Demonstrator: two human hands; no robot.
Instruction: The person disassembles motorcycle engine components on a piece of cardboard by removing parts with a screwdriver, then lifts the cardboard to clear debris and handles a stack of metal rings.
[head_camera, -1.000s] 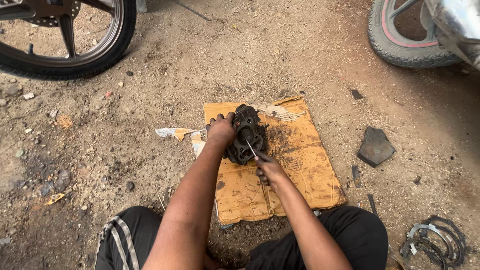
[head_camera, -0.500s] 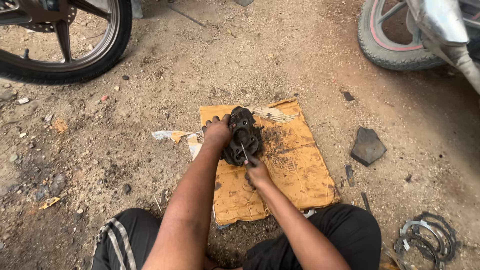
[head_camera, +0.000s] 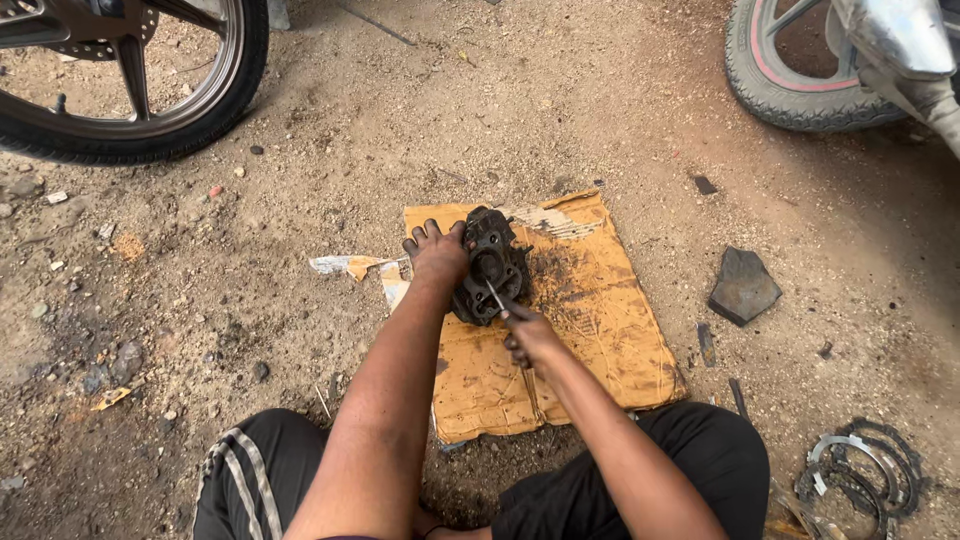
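Note:
A dark, greasy metal engine part (head_camera: 490, 262) stands on a stained sheet of brown cardboard (head_camera: 590, 330) laid on the dirt ground. My left hand (head_camera: 436, 252) grips the part's left side and steadies it. In my right hand (head_camera: 530, 335) is a thin metal tool (head_camera: 496, 298), its tip pressed against the face of the part. My knees in black trousers frame the bottom of the view.
A motorcycle wheel (head_camera: 150, 90) stands at the top left and another tyre (head_camera: 800, 90) at the top right. A flat dark stone (head_camera: 742, 287) lies right of the cardboard. Several metal rings (head_camera: 860, 475) lie at the bottom right. Torn paper (head_camera: 350, 266) lies left of the cardboard.
My hands stay on the part; the tool tip has shifted slightly on its face. The view has drifted a little.

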